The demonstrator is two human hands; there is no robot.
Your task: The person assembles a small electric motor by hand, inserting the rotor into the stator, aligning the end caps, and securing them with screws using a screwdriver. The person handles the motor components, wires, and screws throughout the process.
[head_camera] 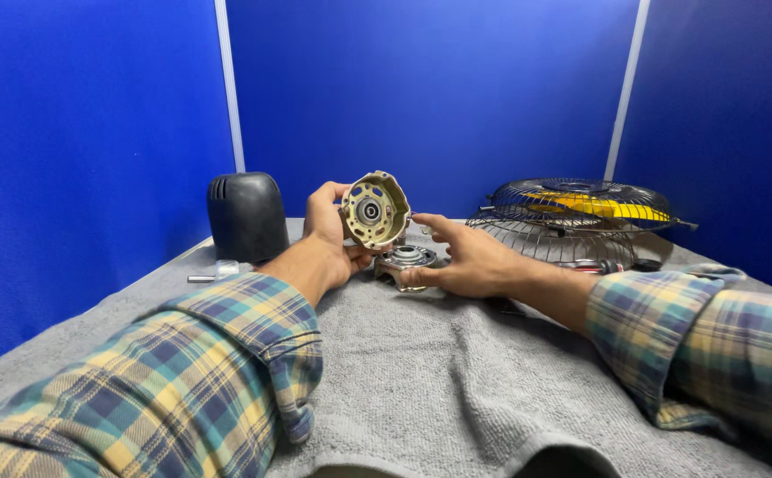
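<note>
Both hands are working above the grey towel covering the worktop: the left hand is gripping a round yellowish motor housing, holding it upright with its open face and central bearing pointing back toward the wearer, while the right hand is pinching a grey metal motor part lying flat just below it.

Small partitioned repair bench for taking apart an electric fan

Blue partition panels are enclosing a table that is wearing a grey towel, with fan grilles, a black motor cover and metal motor parts lying about.
</note>
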